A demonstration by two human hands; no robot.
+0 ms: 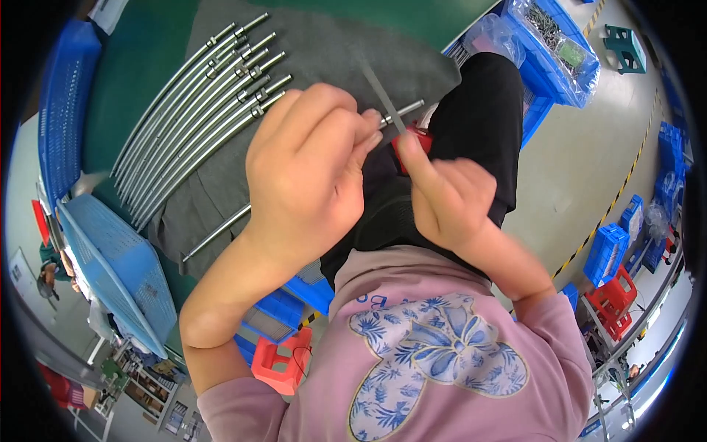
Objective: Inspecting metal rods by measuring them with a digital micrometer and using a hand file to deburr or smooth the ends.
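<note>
My left hand is closed around a long, thin metal rod. The rod runs under the hand, and its stepped tip sticks out past the fingers on the right. In my right hand is a narrow flat file, its blade pointing up and away, with the index finger laid along it. Blade and rod cross near the rod's tip; whether they touch I cannot tell. Several similar metal rods with collars near their far ends lie side by side on a dark grey cloth.
The cloth covers part of a green tabletop. Blue baskets line the left side. At the upper right stands a blue bin holding small metal parts. A red stool is below left. Something red shows behind my right hand.
</note>
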